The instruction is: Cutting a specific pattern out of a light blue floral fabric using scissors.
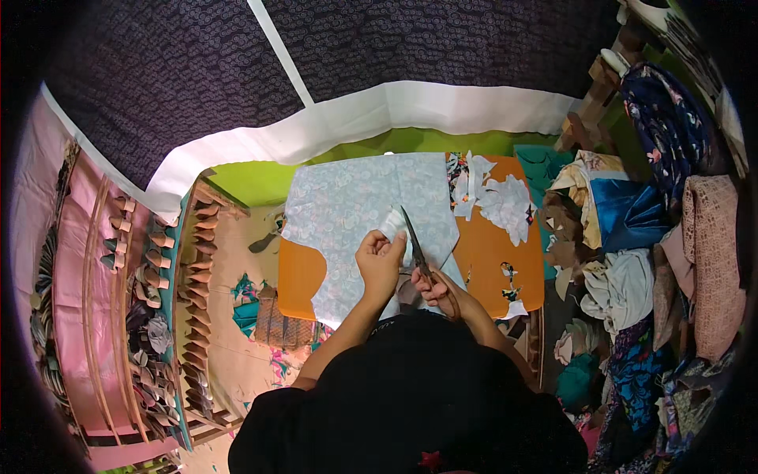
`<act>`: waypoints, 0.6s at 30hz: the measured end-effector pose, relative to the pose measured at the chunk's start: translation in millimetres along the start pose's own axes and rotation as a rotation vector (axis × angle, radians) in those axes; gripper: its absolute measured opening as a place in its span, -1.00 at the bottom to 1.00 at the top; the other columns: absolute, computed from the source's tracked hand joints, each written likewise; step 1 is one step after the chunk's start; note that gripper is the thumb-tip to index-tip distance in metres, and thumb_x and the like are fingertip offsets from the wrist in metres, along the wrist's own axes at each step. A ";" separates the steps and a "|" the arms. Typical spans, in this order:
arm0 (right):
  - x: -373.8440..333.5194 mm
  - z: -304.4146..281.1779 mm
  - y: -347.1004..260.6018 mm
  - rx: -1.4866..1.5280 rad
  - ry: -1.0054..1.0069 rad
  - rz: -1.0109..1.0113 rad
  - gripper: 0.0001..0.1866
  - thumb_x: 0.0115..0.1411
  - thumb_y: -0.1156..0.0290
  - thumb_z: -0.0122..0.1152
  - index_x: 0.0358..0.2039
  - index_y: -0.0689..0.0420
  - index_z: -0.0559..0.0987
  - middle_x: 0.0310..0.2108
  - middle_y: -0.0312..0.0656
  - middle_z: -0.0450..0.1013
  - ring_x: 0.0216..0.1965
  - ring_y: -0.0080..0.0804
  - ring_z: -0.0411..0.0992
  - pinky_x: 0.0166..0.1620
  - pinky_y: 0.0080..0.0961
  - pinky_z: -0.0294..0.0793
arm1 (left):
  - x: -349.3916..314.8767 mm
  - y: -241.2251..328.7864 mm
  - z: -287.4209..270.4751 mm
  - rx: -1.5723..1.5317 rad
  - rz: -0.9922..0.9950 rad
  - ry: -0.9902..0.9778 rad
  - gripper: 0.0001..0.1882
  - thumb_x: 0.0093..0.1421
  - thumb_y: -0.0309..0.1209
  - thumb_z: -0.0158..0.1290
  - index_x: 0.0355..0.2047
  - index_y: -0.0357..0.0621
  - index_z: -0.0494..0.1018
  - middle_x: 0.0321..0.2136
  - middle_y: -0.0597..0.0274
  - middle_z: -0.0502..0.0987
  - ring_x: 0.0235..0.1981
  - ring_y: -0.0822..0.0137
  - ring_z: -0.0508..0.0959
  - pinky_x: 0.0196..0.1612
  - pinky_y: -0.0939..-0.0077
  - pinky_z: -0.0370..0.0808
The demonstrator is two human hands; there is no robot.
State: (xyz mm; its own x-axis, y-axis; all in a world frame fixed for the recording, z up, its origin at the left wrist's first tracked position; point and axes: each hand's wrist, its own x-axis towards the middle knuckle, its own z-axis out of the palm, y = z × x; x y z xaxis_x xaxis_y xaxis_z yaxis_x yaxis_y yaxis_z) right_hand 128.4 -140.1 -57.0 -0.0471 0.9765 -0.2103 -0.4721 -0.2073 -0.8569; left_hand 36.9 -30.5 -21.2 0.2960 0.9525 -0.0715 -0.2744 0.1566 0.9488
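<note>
A large pale blue-grey cloth (339,205) with a faint print lies spread over an orange table (300,272). My left hand (379,259) is closed in a pinch on a small whitish piece of cloth (393,224) near the cloth's middle. I cannot tell whether that piece is loose or a folded-up part of the large cloth. Dark scissors (416,241) are in my right hand (439,291), its fingers wrapped round the handles. Their blades point up and away, just right of the pinched piece.
White and patterned scraps (505,207) lie on the table's right side. Piled fabrics (620,288) crowd the right. Wooden racks of shoe-shaped forms (199,276) stand at left, with more scraps (246,308) on the floor. A dark patterned curtain (442,47) hangs beyond.
</note>
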 end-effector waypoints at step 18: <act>1.9 1.1 1.1 -0.256 0.145 -0.049 -0.65 0.12 0.06 -0.14 -0.52 0.11 0.22 -0.69 -0.46 0.06 -0.70 -0.71 0.03 -0.65 -0.77 0.04 | -2.7 7.5 2.6 -0.033 -0.005 0.001 -0.76 -0.03 -0.51 0.08 -0.64 -0.12 0.20 -0.81 0.46 0.23 -0.81 0.69 0.17 -0.78 0.78 0.03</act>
State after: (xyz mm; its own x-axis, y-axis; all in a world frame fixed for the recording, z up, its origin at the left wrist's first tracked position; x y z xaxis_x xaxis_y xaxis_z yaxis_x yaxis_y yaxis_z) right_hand 126.8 -138.4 -57.8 0.1052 0.9709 -0.2151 -0.2323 -0.1864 -0.9546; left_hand 36.4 -32.6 -13.1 0.2963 0.9521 -0.0762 -0.3035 0.1695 0.9376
